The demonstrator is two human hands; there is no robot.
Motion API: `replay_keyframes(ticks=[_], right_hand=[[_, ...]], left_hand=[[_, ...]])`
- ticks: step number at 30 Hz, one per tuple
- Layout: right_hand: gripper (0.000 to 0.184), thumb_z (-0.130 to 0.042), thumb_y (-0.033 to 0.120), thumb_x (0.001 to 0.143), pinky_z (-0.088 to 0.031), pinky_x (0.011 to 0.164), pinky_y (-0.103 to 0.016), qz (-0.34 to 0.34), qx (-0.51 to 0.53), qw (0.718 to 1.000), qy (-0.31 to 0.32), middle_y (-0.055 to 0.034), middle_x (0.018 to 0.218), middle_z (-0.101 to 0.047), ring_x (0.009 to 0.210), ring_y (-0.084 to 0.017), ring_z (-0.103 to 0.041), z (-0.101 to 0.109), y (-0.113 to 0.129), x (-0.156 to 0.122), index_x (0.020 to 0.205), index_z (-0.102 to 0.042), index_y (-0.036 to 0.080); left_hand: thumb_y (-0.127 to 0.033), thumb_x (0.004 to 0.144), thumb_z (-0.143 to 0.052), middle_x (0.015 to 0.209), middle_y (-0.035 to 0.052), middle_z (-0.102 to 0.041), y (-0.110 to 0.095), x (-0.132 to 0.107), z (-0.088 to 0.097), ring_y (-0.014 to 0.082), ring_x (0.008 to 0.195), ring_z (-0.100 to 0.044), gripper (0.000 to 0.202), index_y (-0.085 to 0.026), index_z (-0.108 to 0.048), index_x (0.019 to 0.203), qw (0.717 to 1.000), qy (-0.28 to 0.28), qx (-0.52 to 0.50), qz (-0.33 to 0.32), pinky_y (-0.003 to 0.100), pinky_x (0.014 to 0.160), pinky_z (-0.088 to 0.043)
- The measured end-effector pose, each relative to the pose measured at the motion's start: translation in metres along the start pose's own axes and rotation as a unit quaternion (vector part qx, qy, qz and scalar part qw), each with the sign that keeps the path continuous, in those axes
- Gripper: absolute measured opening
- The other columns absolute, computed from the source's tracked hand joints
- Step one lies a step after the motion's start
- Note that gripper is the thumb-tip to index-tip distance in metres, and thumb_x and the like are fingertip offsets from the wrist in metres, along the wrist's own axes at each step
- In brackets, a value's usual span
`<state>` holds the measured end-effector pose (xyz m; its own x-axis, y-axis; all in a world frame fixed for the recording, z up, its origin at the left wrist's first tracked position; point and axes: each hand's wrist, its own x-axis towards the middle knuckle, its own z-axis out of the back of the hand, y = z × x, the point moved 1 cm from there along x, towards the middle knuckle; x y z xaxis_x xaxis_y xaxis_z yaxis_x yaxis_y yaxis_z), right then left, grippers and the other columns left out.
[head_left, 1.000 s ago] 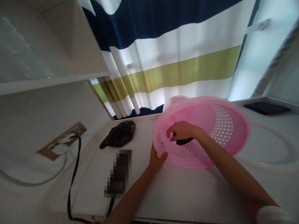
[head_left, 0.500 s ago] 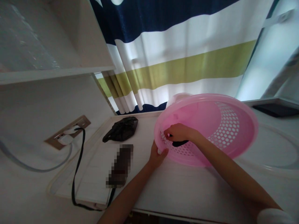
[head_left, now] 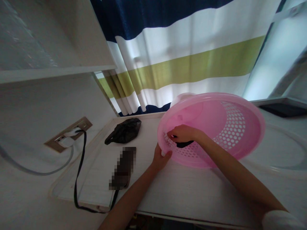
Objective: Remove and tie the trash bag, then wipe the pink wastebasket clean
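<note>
A pink plastic basket [head_left: 254, 127] with perforated sides tilts toward me on the white tabletop. My left hand [head_left: 160, 159] grips its near left rim, thumb on the inner edge and fingers behind the wall. Inside the basket, my right hand [head_left: 183, 133] is closed around a small black object [head_left: 184, 144] and held against the perforated left wall. Only part of that black object shows below the palm, so its kind is unclear.
Left of the basket lie a crumpled black plastic bag [head_left: 126, 131] and a pixelated dark object [head_left: 123, 169]. A black cord [head_left: 78, 179] runs from the wall socket [head_left: 68, 135]. A dark flat item [head_left: 283, 109] sits at right, before the striped curtain [head_left: 192, 70].
The whole view has shifted slightly. My left hand stays on the rim, and my right hand keeps the black object at nearly the same spot on the basket's wall.
</note>
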<state>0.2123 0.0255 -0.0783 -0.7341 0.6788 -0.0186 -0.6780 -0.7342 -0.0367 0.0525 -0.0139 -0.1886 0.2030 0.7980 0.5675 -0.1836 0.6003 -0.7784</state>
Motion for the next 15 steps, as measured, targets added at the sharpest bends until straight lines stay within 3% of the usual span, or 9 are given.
replay_keyframes(ticks=[11, 15], right_hand=[[0.026, -0.035, 0.032, 0.077, -0.028, 0.052, -0.025, 0.004, -0.018, 1.0, -0.011, -0.0048, 0.082, -0.062, 0.07, -0.018, -0.056, 0.0017, 0.0003, -0.0015, 0.084, -0.058, 0.022], [0.026, -0.036, 0.031, 0.076, -0.029, 0.052, -0.026, -0.029, -0.048, 0.998, -0.008, -0.0063, 0.083, -0.062, 0.071, -0.019, -0.056, 0.0015, -0.0065, -0.0018, 0.084, -0.058, 0.021]], left_hand=[[-0.031, 0.069, -0.057, 0.112, 0.0117, -0.053, 0.0005, 0.0001, 0.0003, 0.0248, 0.102, -0.049, 0.051, -0.016, -0.042, 0.115, 1.0, -0.004, 0.009, 0.011, 0.04, 0.085, -0.04], [-0.032, 0.068, -0.057, 0.11, 0.0116, -0.054, 0.0009, -0.0006, 0.0004, 0.0242, 0.101, -0.05, 0.05, -0.016, -0.044, 0.114, 1.0, -0.006, 0.01, 0.019, 0.04, 0.084, -0.041]])
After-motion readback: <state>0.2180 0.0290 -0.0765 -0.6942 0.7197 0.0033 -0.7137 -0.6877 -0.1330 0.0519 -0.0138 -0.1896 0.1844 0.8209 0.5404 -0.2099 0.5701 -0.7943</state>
